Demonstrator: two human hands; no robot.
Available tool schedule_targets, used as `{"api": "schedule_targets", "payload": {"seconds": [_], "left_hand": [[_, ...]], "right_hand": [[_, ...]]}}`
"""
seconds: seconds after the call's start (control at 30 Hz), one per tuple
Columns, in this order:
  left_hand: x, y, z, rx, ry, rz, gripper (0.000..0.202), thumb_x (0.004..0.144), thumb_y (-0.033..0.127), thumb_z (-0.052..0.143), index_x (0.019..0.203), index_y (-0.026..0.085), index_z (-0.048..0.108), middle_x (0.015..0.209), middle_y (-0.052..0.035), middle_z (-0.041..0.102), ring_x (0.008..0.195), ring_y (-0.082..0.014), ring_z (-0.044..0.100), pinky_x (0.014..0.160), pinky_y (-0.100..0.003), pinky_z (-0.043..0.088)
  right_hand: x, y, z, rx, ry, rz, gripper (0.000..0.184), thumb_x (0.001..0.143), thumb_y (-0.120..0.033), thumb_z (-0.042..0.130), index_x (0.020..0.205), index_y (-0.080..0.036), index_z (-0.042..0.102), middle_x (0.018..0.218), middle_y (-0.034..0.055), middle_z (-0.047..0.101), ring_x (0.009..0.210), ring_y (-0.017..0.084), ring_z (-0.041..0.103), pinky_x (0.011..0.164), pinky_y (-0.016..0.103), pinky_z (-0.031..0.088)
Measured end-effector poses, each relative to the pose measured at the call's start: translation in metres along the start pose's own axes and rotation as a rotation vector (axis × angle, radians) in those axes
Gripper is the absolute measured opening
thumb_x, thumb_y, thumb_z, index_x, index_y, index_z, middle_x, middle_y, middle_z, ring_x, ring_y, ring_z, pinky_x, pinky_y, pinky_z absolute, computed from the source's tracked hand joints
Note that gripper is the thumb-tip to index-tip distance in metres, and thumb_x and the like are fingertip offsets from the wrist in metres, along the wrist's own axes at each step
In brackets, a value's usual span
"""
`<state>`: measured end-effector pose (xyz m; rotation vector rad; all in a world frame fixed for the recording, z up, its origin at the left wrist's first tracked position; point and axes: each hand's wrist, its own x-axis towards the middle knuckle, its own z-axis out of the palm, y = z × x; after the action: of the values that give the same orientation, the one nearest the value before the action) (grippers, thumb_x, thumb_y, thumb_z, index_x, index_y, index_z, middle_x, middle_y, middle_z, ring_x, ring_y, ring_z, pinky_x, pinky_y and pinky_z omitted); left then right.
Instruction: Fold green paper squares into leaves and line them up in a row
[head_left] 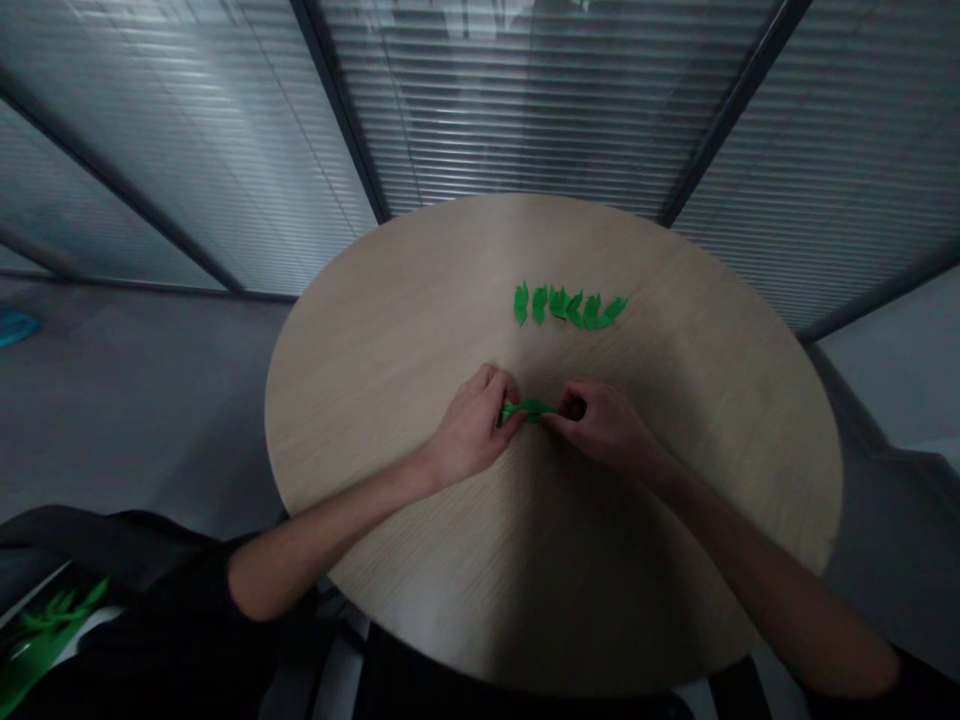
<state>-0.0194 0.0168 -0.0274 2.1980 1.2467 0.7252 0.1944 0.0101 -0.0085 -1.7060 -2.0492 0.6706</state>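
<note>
Over the middle of the round table, my left hand (480, 420) pinches one end of a narrow green leaf (534, 408). The fingertips of my right hand (598, 420) are closed on the leaf's other end, so it stretches between both hands. Part of it is hidden by the left fingers. Beyond my hands lies a row of several green leaves (574, 308), a few of them touching or overlapping. Whether they are real or artificial I cannot tell.
The round wooden table (360, 340) stands close to glass partitions with blinds (525, 120). At the lower left, more green leafy pieces (56, 620) are beside my body, partly cut off. A blue object (15, 326) is on the floor at far left.
</note>
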Motion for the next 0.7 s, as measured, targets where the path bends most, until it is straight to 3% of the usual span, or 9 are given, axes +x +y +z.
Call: {"api": "schedule_targets", "payload": {"seconds": [0.23, 0.37, 0.43, 0.6, 0.7], "left_hand": [[0.001, 0.0, -0.002, 0.005, -0.017, 0.003, 0.01, 0.095, 0.022, 0.065, 0.097, 0.02, 0.056, 0.097, -0.0044, 0.054, 0.078, -0.018, 0.055, 0.069, -0.033, 0.047], [0.002, -0.001, -0.002, 0.006, -0.035, 0.012, 0.007, 0.096, 0.022, 0.064, 0.098, 0.019, 0.059, 0.098, -0.0055, 0.055, 0.079, -0.0187, 0.055, 0.07, -0.034, 0.048], [0.002, -0.002, -0.002, -0.004, -0.037, 0.021, 0.005, 0.095, 0.021, 0.064, 0.098, 0.019, 0.061, 0.098, -0.0057, 0.055, 0.08, -0.019, 0.055, 0.071, -0.034, 0.049], [0.002, -0.003, -0.002, -0.024, -0.043, 0.037, 0.003, 0.095, 0.019, 0.063, 0.098, 0.019, 0.064, 0.097, -0.0059, 0.057, 0.083, -0.0199, 0.057, 0.075, -0.035, 0.051], [0.002, -0.002, -0.003, -0.019, -0.044, 0.042, 0.004, 0.095, 0.018, 0.063, 0.098, 0.018, 0.065, 0.096, -0.006, 0.057, 0.084, -0.0204, 0.057, 0.077, -0.036, 0.052]], "right_hand": [[0.0, 0.002, -0.001, 0.001, 0.01, -0.035, 0.026, 0.081, -0.028, 0.078, 0.064, -0.021, 0.058, 0.069, 0.001, 0.066, 0.063, 0.017, 0.058, 0.061, 0.031, 0.038], [0.001, 0.012, -0.002, 0.156, -0.048, -0.045, 0.021, 0.087, -0.033, 0.073, 0.073, -0.02, 0.064, 0.073, 0.0018, 0.07, 0.066, 0.018, 0.062, 0.063, 0.03, 0.043], [0.001, 0.016, -0.002, 0.244, -0.008, -0.031, 0.018, 0.092, -0.034, 0.067, 0.082, -0.02, 0.069, 0.078, 0.0032, 0.073, 0.071, 0.019, 0.066, 0.067, 0.031, 0.047], [0.0, 0.015, 0.002, 0.263, 0.041, -0.053, 0.01, 0.094, -0.023, 0.063, 0.096, -0.02, 0.072, 0.091, 0.0056, 0.078, 0.083, 0.021, 0.073, 0.079, 0.034, 0.053], [-0.003, 0.012, 0.004, 0.223, 0.059, -0.114, 0.01, 0.094, -0.021, 0.064, 0.096, -0.019, 0.073, 0.093, 0.0062, 0.077, 0.081, 0.02, 0.071, 0.079, 0.033, 0.052]]}}
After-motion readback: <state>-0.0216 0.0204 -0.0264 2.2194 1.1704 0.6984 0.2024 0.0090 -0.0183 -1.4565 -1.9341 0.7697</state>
